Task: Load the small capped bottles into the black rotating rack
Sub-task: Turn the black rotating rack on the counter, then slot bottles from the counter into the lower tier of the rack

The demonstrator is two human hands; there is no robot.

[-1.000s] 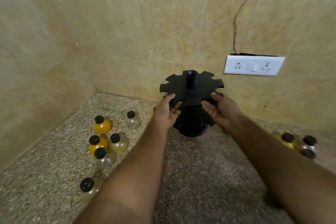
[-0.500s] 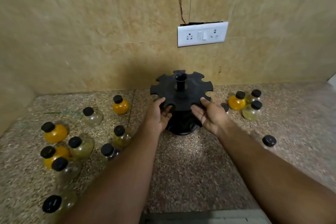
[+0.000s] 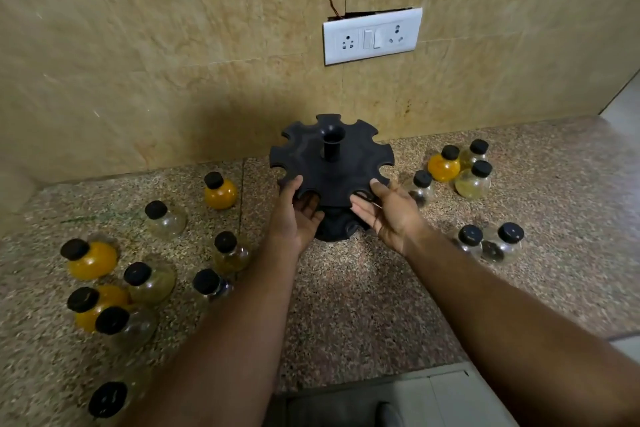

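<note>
The black rotating rack (image 3: 346, 173) stands near the wall in the middle of the counter, and its notched top disc holds no bottles. My left hand (image 3: 298, 218) holds the disc's near-left rim, thumb on top and fingers underneath. My right hand (image 3: 391, 215) holds the near-right rim the same way. Small round black-capped bottles stand around it. To the left are an orange bottle (image 3: 220, 192), a clear bottle (image 3: 166, 222) and several more. To the right are an orange bottle (image 3: 444, 166), a yellowish bottle (image 3: 472, 182) and two clear bottles (image 3: 469, 241).
The speckled stone counter (image 3: 346, 305) ends at a front edge near the bottom of the view. A tiled wall rises close behind the rack, with a white socket plate (image 3: 372, 35) and a wire above it. A side wall closes off the far left.
The view has swung right and down, so the bottles on the right and the counter's front edge now show. Both hands stay on the rack's rim.
</note>
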